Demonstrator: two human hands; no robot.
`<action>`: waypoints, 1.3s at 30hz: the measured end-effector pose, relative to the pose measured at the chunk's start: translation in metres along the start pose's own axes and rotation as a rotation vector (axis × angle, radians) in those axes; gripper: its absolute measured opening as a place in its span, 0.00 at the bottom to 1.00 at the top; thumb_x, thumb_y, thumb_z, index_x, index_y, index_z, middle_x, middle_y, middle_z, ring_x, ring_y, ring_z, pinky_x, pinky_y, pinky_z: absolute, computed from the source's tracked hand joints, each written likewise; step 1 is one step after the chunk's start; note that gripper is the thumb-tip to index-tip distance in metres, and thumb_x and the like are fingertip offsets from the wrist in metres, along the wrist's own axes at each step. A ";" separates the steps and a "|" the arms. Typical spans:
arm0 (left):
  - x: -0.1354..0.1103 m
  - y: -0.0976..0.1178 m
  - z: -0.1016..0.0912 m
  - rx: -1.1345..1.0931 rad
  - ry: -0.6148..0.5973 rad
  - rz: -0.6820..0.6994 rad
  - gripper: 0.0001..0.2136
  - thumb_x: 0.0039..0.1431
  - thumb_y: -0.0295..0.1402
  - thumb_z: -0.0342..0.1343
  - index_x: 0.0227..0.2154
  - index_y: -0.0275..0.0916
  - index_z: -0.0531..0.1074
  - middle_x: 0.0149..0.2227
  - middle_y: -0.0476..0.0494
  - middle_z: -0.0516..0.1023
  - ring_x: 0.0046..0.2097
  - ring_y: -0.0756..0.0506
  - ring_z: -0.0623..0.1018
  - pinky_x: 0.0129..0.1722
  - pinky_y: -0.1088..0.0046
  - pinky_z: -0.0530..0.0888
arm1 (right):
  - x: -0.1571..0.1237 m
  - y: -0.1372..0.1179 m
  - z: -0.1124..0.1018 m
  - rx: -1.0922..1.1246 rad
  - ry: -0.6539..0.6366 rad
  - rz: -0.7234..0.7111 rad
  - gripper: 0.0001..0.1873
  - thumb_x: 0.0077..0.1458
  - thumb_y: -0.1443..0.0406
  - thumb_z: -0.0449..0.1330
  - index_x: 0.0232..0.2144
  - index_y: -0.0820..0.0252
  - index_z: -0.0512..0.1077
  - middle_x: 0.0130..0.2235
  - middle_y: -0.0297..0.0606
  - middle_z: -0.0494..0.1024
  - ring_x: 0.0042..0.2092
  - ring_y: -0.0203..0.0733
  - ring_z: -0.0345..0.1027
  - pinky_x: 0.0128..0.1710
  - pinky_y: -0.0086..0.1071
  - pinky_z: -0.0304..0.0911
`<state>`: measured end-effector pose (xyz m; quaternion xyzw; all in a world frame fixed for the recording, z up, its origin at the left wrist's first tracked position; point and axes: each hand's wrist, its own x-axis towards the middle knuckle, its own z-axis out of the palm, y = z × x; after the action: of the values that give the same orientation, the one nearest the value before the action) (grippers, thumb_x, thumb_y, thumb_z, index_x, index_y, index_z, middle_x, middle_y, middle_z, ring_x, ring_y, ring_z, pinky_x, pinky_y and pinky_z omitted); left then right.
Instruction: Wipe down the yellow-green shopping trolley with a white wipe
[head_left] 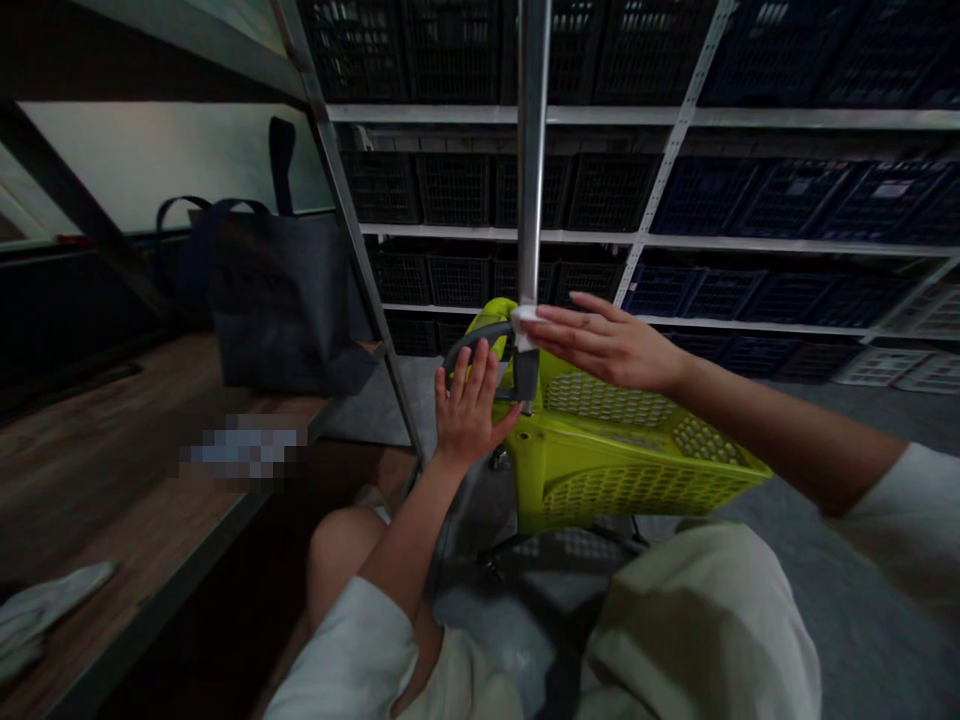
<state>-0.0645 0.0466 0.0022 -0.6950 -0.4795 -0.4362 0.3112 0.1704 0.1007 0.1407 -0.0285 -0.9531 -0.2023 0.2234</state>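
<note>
A metal pole (532, 170) rises upright from the yellow-green plastic shopping basket cart (637, 470) in front of my knees. My right hand (622, 345) comes in from the right with straight fingers, pressing a white tissue or small cloth (526, 318) against the pole's lower end. Its palm side faces the pole. My left hand (469, 405) is open, fingers spread, back of the hand towards me, at the cart's grey handle (480, 340). Whether its palm touches the handle is hidden. A dark grey socket (526, 375) sits below the tissue at the pole's foot.
To the left stands a wooden-topped bench (150, 400) with a metal frame, bearing a dark tote bag (281, 290), a blurred-out item and a white glove or cloth (52, 610). Shelving (675, 150) with black and blue crates (795, 195) fills the background. Cart wheels rest on grey floor.
</note>
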 end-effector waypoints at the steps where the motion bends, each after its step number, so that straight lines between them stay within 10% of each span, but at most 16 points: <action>1: 0.000 0.000 0.000 0.002 0.002 -0.008 0.39 0.64 0.51 0.50 0.70 0.37 0.45 0.69 0.34 0.54 0.72 0.37 0.49 0.70 0.51 0.35 | 0.005 0.001 0.000 -0.015 0.004 0.020 0.35 0.68 0.70 0.48 0.69 0.40 0.41 0.69 0.24 0.56 0.69 0.37 0.45 0.73 0.42 0.38; 8: 0.003 -0.003 -0.002 0.019 0.023 0.003 0.41 0.63 0.50 0.51 0.70 0.35 0.42 0.69 0.31 0.54 0.72 0.38 0.49 0.70 0.50 0.37 | 0.003 -0.008 0.030 0.006 -0.049 -0.181 0.31 0.68 0.66 0.49 0.70 0.54 0.46 0.65 0.35 0.65 0.66 0.33 0.57 0.70 0.36 0.48; 26: 0.006 -0.012 0.002 -0.007 -0.027 0.049 0.44 0.62 0.51 0.53 0.70 0.33 0.39 0.69 0.27 0.53 0.71 0.37 0.51 0.69 0.48 0.39 | 0.020 0.013 0.020 0.020 0.017 0.043 0.30 0.67 0.69 0.49 0.68 0.43 0.51 0.67 0.27 0.61 0.68 0.38 0.50 0.72 0.43 0.38; 33: 0.009 -0.012 0.003 -0.015 -0.026 0.050 0.41 0.63 0.50 0.52 0.70 0.33 0.42 0.69 0.28 0.54 0.71 0.39 0.51 0.70 0.51 0.39 | -0.013 -0.001 0.050 0.115 -0.096 -0.150 0.29 0.67 0.67 0.50 0.67 0.52 0.54 0.64 0.36 0.66 0.65 0.36 0.59 0.69 0.40 0.50; 39: 0.010 -0.014 0.007 -0.003 -0.038 0.055 0.43 0.63 0.52 0.52 0.70 0.33 0.40 0.69 0.27 0.51 0.72 0.38 0.50 0.69 0.49 0.40 | 0.012 0.023 0.016 0.031 -0.003 0.067 0.29 0.68 0.68 0.48 0.67 0.43 0.52 0.67 0.26 0.61 0.68 0.38 0.51 0.72 0.45 0.38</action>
<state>-0.0740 0.0614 0.0086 -0.7165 -0.4655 -0.4149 0.3127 0.1565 0.1280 0.1409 -0.0573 -0.9550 -0.1798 0.2290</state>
